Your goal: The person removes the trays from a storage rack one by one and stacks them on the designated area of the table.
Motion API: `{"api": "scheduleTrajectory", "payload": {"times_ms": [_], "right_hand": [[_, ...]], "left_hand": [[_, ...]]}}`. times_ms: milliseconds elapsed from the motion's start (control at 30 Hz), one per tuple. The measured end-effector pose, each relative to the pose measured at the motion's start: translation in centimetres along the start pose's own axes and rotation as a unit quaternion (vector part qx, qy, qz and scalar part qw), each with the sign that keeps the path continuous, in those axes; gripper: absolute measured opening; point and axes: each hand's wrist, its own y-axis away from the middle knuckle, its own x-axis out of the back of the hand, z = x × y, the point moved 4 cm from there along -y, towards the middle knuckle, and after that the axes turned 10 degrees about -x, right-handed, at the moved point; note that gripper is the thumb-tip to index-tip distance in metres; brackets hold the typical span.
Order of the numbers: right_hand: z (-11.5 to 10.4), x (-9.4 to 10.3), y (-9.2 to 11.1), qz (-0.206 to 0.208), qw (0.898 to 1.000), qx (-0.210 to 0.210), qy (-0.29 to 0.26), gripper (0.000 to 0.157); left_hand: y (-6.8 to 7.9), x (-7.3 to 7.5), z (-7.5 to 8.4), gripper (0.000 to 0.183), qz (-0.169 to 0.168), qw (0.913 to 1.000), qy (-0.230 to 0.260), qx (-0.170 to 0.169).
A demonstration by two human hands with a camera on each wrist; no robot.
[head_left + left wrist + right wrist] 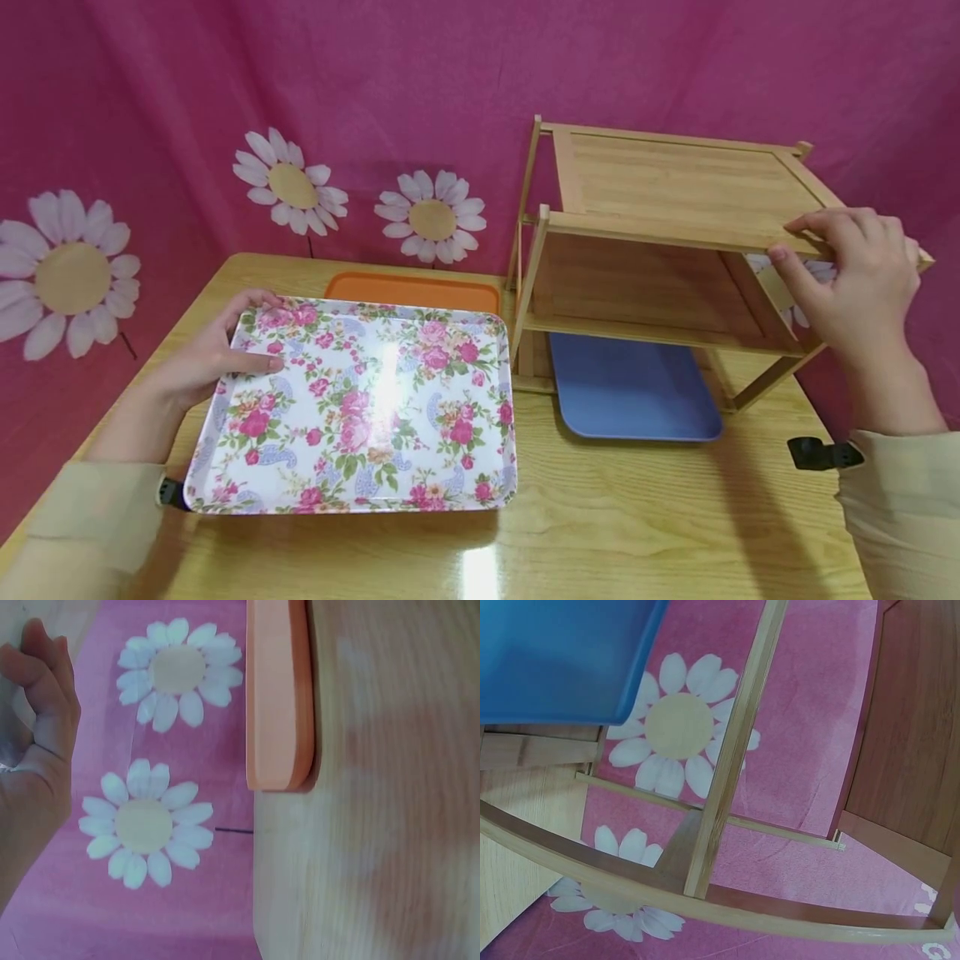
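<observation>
My left hand point(225, 354) holds a white rectangular tray point(412, 383) printed with pink roses by its left edge, the thumb lying over the rim onto its face. The tray is raised over the table, tilted toward me. In the left wrist view the left hand point(37, 727) shows at the left edge. My right hand point(862, 267) grips the front right corner of the top board of a wooden two-tier shelf point(697, 179), thumb at the front edge and fingers on top. No right-hand fingers show in the right wrist view.
A blue tray point(637, 392) lies on the bottom level of the shelf and juts out in front. Behind the floral tray, an orange tray point(412, 290) lies on the wooden table point(630, 517). A magenta cloth point(420, 75) with white daisies hangs behind.
</observation>
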Motion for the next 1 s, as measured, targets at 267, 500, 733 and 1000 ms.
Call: {"api": "scheduleTrajectory", "payload": {"times_ms": [267, 500, 733, 1000], "right_hand": [[0.0, 0.0, 0.0, 0.001, 1.0, -0.003, -0.001, 0.074], [0.0, -0.1, -0.1, 0.005, 1.0, -0.003, -0.002, 0.074], [0.2, -0.1, -0.1, 0.003, 1.0, -0.007, -0.001, 0.072], [0.2, -0.2, -0.1, 0.009, 1.0, -0.004, -0.005, 0.073]], "left_hand": [[-0.8, 2.0, -0.1, 0.057, 0.044, 0.9989, -0.004, 0.017], [-2.1, 3.2, -1.2, 0.058, 0.089, 0.9941, -0.026, 0.055], [-3.9, 4.1, -2.8, 0.061, 0.122, 0.9882, -0.006, 0.093], [-5.4, 4.7, -4.5, 0.071, 0.135, 0.9838, 0.025, 0.116]]}}
